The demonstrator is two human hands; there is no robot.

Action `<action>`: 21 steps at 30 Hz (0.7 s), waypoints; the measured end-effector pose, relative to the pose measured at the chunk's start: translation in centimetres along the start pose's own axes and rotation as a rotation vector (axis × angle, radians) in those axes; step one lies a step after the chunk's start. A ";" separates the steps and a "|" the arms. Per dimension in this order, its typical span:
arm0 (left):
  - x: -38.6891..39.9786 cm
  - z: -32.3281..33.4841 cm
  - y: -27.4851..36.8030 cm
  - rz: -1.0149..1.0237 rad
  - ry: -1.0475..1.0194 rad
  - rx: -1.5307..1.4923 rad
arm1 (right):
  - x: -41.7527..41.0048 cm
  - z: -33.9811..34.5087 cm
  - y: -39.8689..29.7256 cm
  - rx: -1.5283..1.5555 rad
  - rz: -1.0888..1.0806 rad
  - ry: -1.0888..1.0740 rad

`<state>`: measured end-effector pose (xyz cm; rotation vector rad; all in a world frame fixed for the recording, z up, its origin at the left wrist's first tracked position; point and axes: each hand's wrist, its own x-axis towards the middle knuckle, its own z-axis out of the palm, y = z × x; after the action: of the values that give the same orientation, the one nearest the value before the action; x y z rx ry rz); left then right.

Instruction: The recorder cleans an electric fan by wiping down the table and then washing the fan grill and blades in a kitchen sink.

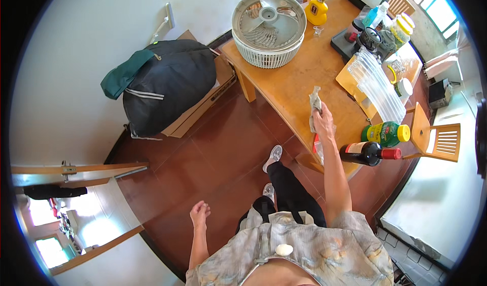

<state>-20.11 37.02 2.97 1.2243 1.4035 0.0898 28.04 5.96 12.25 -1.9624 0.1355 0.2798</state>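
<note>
My right hand grips a crumpled greyish cloth above the front edge of the wooden table. Beneath that wrist lies a clear plastic bag with a red edge. To the right of my forearm are a dark glass bottle with a red cap and a green bottle with a yellow lid. My left hand hangs over the floor with its fingers curled, and nothing shows in it. At the table's far left corner sits a round fan housing with grey blades and a white slatted side.
A yellow bottle, a dark tray and clear plastic strips occupy the table. A black fabric bundle rests on flattened cardboard by the wall. A wooden chair stands right; an open door is left.
</note>
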 end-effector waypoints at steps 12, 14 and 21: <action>5.3 22.8 29.3 0.503 -0.390 0.144 | 7.5 2.3 1.8 -0.741 -0.252 0.249; 6.2 25.9 32.9 0.566 -0.444 0.134 | 7.5 1.7 1.8 -0.697 -0.277 0.201; 9.7 33.8 43.3 0.669 -0.454 0.013 | 7.9 -1.0 -3.4 -0.661 -0.168 0.198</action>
<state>33.76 43.06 15.91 1.5666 0.5710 0.2466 36.52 6.65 13.60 -2.6405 0.0010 0.0111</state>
